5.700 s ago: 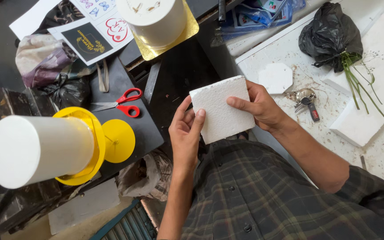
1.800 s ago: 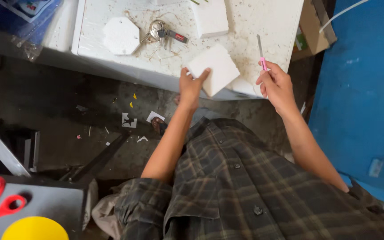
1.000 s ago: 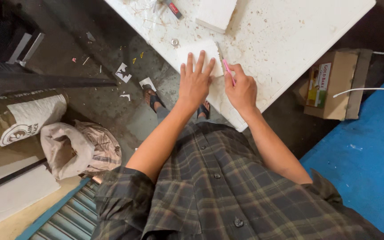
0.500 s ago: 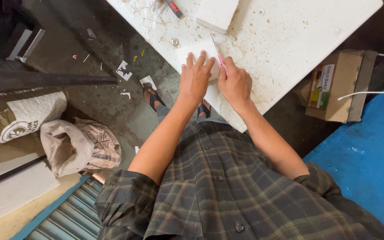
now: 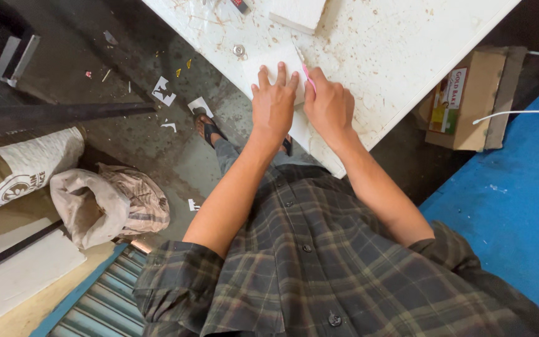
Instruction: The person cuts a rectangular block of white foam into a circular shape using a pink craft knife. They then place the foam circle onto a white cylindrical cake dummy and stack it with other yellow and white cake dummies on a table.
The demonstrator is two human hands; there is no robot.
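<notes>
A white foam sheet point(image 5: 268, 64) lies flat on the white speckled table point(image 5: 400, 50) near its front edge. My left hand point(image 5: 274, 103) presses down on the sheet with fingers spread. Just to its right, my right hand point(image 5: 330, 106) is closed around a thin pink tool point(image 5: 308, 77), whose tip touches the sheet's right side. Most of the sheet is hidden under my hands.
A thicker white foam block point(image 5: 297, 12) lies farther back on the table, with a small metal ring point(image 5: 239, 50) to its left. A cardboard box point(image 5: 460, 103) stands on the floor at right, sacks point(image 5: 104, 200) at left. Paper scraps litter the floor.
The view swung from a cluttered dark table to the white table. The foam sheet went from held in both hands to lying flat, my right hand took up the pink tool and brought it to the sheet.
</notes>
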